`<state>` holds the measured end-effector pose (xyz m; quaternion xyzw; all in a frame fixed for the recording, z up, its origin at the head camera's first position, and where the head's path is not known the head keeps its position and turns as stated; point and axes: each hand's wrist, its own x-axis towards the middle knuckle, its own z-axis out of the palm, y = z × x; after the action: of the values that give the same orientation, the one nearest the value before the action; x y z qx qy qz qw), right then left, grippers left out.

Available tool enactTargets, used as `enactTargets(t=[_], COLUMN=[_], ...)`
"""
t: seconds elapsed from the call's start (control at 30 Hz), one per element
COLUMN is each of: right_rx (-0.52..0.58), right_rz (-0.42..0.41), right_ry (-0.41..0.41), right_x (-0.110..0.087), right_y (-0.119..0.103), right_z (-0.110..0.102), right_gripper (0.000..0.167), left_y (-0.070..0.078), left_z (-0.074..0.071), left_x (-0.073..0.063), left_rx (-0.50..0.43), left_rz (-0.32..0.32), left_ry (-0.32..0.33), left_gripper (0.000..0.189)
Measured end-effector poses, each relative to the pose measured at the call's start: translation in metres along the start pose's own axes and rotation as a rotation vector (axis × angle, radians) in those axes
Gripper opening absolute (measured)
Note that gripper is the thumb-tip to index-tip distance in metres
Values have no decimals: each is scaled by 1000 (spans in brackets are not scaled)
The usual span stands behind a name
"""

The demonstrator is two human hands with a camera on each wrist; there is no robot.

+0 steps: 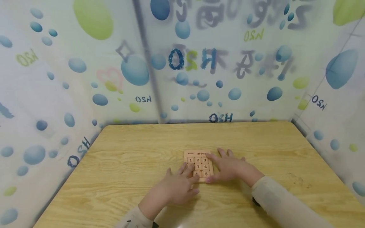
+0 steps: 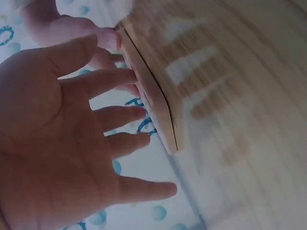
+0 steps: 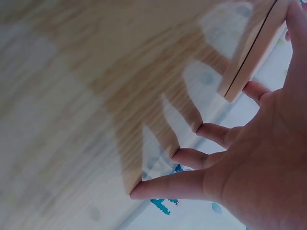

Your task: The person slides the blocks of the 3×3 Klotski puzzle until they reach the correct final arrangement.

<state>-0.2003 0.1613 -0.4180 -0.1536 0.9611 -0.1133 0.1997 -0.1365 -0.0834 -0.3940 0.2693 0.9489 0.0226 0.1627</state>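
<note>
A small wooden number slide puzzle (image 1: 201,167) lies flat on the table, its square tiles showing 1, 2, 3, 7, 6 and 8 in the head view. Fingertips of my left hand (image 1: 176,188) touch the tiles at its lower left and cover some of them. In the left wrist view those fingers are spread and nearly straight beside the puzzle's edge (image 2: 156,98). My right hand (image 1: 229,166) rests at the puzzle's right side, thumb at the near corner and index finger by the far corner. Its other fingers stand spread with their tips on the tabletop in the right wrist view.
The glossy wood-grain table (image 1: 128,152) reflects the hands. A wall covering (image 1: 188,88) with blue and green drops and mirrored lettering rises behind its far edge and along both sides. Dark marks (image 1: 302,180) show on the tabletop at the right.
</note>
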Motion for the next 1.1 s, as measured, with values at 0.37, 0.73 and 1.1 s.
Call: enactTargets(t=[0.37, 0.73, 1.1], right_rx=[-9, 7, 14], right_rz=[-8, 6, 11], right_ry=[9, -6, -12], right_x=[2, 1, -2], right_y=[0, -1, -3], right_z=[0, 1, 0], right_gripper=[110, 110, 110], left_y=[-4, 5, -11], left_z=[5, 5, 3], left_x=[-7, -11, 4], left_rx=[-53, -13, -3], left_rz=[-75, -21, -13], left_ry=[-46, -52, 68], left_gripper=[87, 79, 65])
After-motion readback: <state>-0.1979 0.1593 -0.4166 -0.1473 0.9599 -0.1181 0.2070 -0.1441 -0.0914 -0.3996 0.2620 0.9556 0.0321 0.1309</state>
